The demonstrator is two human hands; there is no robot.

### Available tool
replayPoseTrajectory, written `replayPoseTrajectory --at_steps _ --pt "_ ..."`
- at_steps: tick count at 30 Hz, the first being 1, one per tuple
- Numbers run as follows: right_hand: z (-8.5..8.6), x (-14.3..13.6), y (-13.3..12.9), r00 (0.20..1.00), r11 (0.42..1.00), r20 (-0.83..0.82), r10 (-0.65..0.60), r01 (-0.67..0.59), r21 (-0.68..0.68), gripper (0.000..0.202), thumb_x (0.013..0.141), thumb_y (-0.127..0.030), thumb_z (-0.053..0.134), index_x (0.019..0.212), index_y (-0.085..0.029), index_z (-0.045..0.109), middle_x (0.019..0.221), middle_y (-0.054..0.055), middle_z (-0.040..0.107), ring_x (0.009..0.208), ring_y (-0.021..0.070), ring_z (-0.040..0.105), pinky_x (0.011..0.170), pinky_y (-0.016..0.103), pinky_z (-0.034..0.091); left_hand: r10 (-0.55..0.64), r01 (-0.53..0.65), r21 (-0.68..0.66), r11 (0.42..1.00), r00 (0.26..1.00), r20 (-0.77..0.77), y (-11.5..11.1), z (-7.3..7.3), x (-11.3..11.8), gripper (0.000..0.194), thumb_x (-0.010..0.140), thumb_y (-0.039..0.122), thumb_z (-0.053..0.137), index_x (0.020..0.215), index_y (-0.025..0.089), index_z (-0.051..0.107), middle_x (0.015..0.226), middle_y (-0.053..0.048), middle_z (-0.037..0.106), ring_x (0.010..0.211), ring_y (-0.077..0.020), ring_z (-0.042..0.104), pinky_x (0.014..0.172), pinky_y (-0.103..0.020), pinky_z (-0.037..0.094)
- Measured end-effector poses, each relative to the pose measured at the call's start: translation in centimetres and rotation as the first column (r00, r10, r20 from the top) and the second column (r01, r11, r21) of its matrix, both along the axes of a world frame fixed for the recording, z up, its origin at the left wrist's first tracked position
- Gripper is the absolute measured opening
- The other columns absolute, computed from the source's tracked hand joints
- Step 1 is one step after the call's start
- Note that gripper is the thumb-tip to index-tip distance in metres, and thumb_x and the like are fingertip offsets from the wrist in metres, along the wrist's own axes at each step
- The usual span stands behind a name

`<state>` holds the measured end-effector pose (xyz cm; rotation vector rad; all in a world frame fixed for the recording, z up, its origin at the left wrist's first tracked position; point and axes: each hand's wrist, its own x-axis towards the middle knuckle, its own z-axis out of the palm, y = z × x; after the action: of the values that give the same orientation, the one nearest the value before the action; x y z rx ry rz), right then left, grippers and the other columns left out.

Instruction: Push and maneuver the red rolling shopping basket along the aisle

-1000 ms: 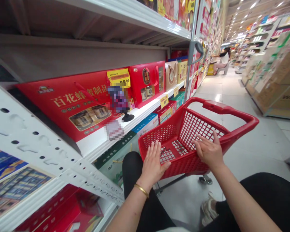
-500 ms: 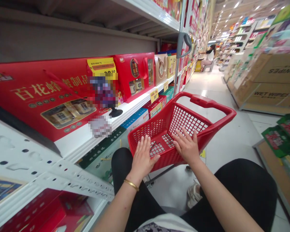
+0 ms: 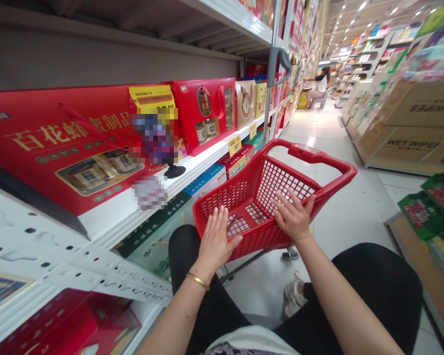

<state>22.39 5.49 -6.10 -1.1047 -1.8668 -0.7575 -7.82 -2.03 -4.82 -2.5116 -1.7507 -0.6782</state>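
1. Head view: the cart point(image 3: 262, 241) stands on the floor point(image 3: 327, 202), close beside the front edge of the shelf point(image 3: 198, 165), its handle to the far right.
2. Left hand point(image 3: 215, 241) hangs palm down over the cart's near left corner, its fingers close together and thumb apart; it grips nothing. A bangle point(image 3: 198, 281) circles that wrist.
3. Right hand point(image 3: 293, 217) is over the cart's near rim, further along, with fingers spread and nothing held. Whether either hand touches the cart, one cannot tell.
4. Near the shelf's front edge, left of the cart, sits a black stand point(image 3: 175, 171), its upper part blurred. A large red box point(image 3: 40, 123) and a smaller red box point(image 3: 210, 114) line the shelf behind it.
5. Another person point(image 3: 320, 85) sits far down the aisle.
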Motion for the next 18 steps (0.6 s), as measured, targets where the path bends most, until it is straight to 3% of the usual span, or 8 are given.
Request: replayPoseTrajectory --at_steps 3,6,8,11,14,18 --pt "0.7 1.2 0.7 0.993 0.998 -0.099 -0.061 0.062 0.014 0.026 0.095 -0.031 0.063 0.118 -0.032 0.075 0.137 0.0 0.069 0.148 0.0366 0.045 0.125 0.072 -0.006 -0.002 0.002 -0.009 1.0 1.0 0.004 0.0 0.0 0.0 0.094 0.098 0.074 0.037 0.168 0.017 0.009 0.174 -0.012 0.016 0.162 -0.0291 0.008 0.13 -0.052 0.02" --pt "-0.1 -1.6 -0.7 0.992 0.993 -0.067 0.105 -0.109 -0.048 0.022 0.095 -0.033 0.062 0.112 -0.033 0.076 0.134 -0.002 0.072 0.146 0.0334 0.049 0.127 0.069 -0.008 0.005 -0.005 0.002 1.0 1.0 0.001 0.0 -0.2 0.0 0.094 0.099 0.074 0.036 0.168 0.017 0.007 0.174 -0.013 0.016 0.162 -0.0298 0.008 0.13 -0.053 0.021" --pt "-1.0 -4.3 -2.1 0.97 0.967 -0.016 0.244 -0.244 -0.078 0.026 0.096 -0.036 0.06 0.118 -0.032 0.074 0.135 -0.001 0.071 0.143 0.0299 0.053 0.128 0.064 -0.009 0.004 -0.004 0.012 1.0 1.0 -0.008 0.0 -0.2 0.0 0.093 0.099 0.074 0.035 0.168 0.018 0.006 0.174 -0.013 0.016 0.162 -0.03 0.008 0.129 -0.054 0.021" --pt "-1.6 -5.8 -2.9 0.945 0.947 0.089 0.314 -0.306 -0.092 0.032 0.097 -0.038 0.06 0.127 -0.032 0.069 0.139 0.0 0.068 0.141 0.0266 0.054 0.129 0.06 -0.012 0.004 -0.004 0.011 1.0 1.0 -0.017 -0.1 -0.2 -0.1 0.092 0.1 0.072 0.035 0.168 0.018 0.005 0.174 -0.012 0.015 0.162 -0.0298 0.007 0.129 -0.054 0.022" --pt "-1.2 -3.4 -1.8 0.977 0.981 0.114 0.179 -0.169 -0.092 0.03 0.097 -0.035 0.06 0.125 -0.035 0.07 0.14 -0.002 0.068 0.143 0.0274 0.052 0.127 0.062 -0.016 0.008 -0.008 -0.008 1.0 1.0 -0.014 -0.3 -0.1 -0.2 0.092 0.1 0.073 0.034 0.168 0.017 0.007 0.174 -0.013 0.015 0.162 -0.0295 0.006 0.129 -0.054 0.02" --pt "-0.5 0.1 -0.3 0.99 0.996 -0.119 -0.079 0.075 -0.042 0.027 0.098 -0.034 0.055 0.114 -0.031 0.076 0.144 0.002 0.065 0.15 0.0358 0.042 0.124 0.072 -0.01 0.006 -0.006 -0.024 1.0 1.0 0.005 -0.3 0.0 -0.2 0.093 0.099 0.075 0.032 0.167 0.015 0.01 0.174 -0.013 0.014 0.162 -0.0291 0.006 0.13 -0.053 0.017"
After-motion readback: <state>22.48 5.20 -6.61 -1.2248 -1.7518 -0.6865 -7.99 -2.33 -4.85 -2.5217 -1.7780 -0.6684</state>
